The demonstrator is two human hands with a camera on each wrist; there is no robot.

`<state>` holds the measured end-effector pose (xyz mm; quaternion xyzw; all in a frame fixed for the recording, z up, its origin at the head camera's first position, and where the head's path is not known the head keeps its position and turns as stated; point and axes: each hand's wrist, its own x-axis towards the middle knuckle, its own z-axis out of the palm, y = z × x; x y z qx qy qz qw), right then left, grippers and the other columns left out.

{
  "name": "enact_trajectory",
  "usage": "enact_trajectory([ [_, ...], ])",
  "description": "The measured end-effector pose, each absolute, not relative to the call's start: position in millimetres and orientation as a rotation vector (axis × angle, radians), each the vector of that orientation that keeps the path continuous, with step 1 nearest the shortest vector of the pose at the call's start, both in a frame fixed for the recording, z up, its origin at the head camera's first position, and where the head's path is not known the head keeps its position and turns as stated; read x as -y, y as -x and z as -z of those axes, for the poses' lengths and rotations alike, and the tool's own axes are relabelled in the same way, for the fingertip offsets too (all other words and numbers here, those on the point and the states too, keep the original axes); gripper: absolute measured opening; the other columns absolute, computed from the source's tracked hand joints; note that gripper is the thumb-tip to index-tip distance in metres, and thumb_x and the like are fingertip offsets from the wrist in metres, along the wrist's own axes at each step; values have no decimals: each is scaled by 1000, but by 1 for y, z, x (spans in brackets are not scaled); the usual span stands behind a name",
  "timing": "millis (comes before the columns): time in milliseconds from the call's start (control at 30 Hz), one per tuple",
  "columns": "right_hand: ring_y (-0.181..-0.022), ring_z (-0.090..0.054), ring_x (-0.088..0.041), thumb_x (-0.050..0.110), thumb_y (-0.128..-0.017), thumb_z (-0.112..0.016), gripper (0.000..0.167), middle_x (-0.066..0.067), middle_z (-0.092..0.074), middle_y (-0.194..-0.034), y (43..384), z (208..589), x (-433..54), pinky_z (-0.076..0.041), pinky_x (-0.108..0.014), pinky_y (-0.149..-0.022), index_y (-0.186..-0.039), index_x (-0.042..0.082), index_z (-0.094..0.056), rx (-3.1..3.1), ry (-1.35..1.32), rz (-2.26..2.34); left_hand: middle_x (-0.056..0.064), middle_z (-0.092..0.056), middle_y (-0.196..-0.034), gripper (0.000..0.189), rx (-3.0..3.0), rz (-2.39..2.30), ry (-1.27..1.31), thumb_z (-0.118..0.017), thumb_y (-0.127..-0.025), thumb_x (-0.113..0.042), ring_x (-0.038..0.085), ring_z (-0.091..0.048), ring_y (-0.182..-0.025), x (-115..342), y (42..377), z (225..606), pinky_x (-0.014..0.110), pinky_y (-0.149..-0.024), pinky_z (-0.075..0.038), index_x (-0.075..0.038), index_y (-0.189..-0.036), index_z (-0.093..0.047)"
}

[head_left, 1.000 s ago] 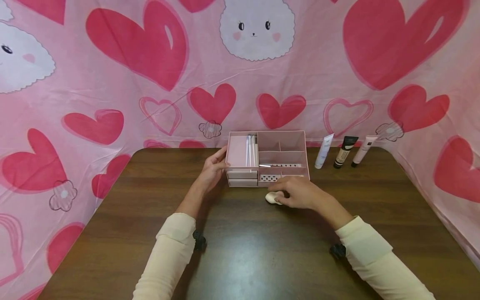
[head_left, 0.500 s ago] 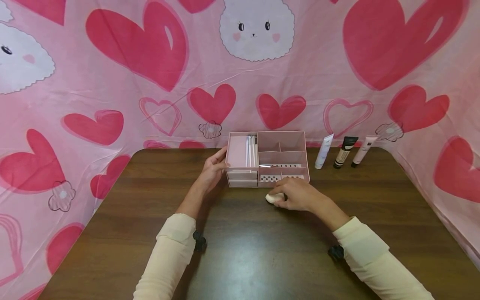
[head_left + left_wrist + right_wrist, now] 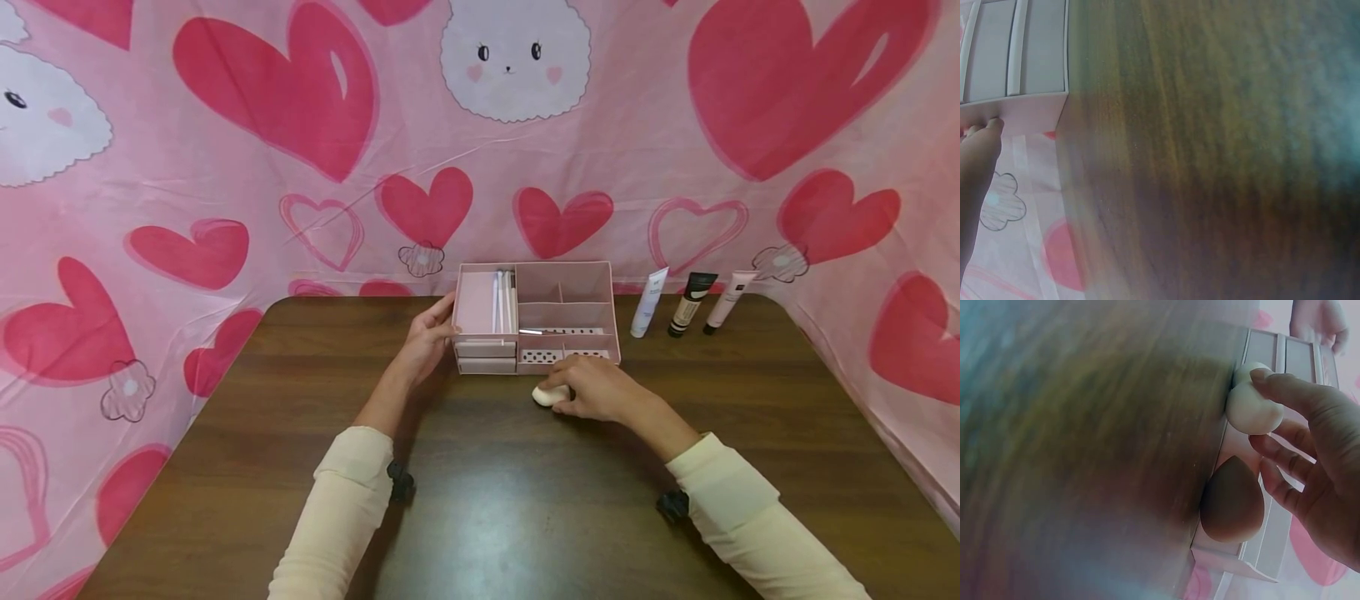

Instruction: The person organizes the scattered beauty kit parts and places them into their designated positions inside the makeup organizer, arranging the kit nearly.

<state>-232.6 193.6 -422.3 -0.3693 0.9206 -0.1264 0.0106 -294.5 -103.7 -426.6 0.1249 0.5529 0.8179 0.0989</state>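
A pink desk organizer [image 3: 483, 304] stands near the table's back edge. My left hand [image 3: 424, 346] rests against its left side wall, fingers and thumb touching the panel. In front of the organizer, my right hand [image 3: 596, 390] pinches a white, waisted makeup sponge [image 3: 550, 395] between thumb and fingers. The right wrist view shows that sponge low at the organizer's front, near the wood. A brown teardrop makeup sponge [image 3: 1232, 503] sits beside it, below the curled lower fingers; in the head view the right hand hides it.
Several slim brushes [image 3: 502, 302] stand in the organizer's left compartment, above two small drawers [image 3: 485, 357]. A thin silver-tipped stick [image 3: 534, 332] lies in a right-hand compartment. Three tubes, white [image 3: 649, 304], black [image 3: 692, 304] and pink [image 3: 730, 304], stand to the right. A heart-printed cloth [image 3: 420, 150] hangs behind.
My right hand has shifted slightly left and toward me, and its fingers have come down over the white makeup sponge. The left hand and the organizer have stayed in place.
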Motion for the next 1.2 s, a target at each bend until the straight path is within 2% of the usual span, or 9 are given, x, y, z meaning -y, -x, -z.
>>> enact_trajectory([
  [500,-102,-69,-21,23,-84,-83,31,-5,-76,-116,233,422,-194,-59,-42,-89,-113,15,-79,-2850,1164,446,20,-13,-171,75,-1638,-2427,-363,-37,-89,17,33,-18,-157,104,293,426,12,-99,-45,6,-160,-14],
  [600,-102,-69,-21,23,-84,-83,30,-5,-76,-115,234,423,-194,-59,-42,-89,-113,15,-79,-2854,1182,449,19,-13,-171,75,-1650,-2412,-368,-38,-89,16,33,-18,-157,104,293,426,17,-108,-42,6,-160,-14],
  [700,-102,-69,-21,22,-84,-83,30,-5,-76,-114,234,423,-194,-58,-41,-88,-112,14,-79,-2853,1194,455,19,-13,-171,75,-1658,-2399,-371,-38,-90,15,32,-17,-158,104,294,426,26,-121,-34,5,-160,-13],
  [767,-102,-69,-21,22,-84,-82,30,-5,-76,-114,234,423,-194,-58,-42,-89,-112,14,-79,-2847,1191,464,19,-13,-171,75,-1660,-2393,-373,-38,-90,15,31,-17,-158,105,294,426,30,-124,-30,5,-160,-13],
  [1000,-103,-69,-21,21,-84,-83,31,-5,-76,-116,236,424,-197,-59,-43,-90,-114,16,-79,-2834,1177,516,19,-13,-171,74,-1657,-2403,-376,-37,-91,16,31,-17,-157,105,294,427,21,-113,-38,5,-160,-14],
  [1200,-98,-68,-18,20,-84,-83,32,-4,-76,-113,236,422,-197,-60,-40,-88,-115,15,-79,-2846,1204,542,19,-13,-171,74,-1652,-2409,-372,-38,-91,15,32,-18,-157,104,294,427,19,-110,-40,5,-160,-14],
])
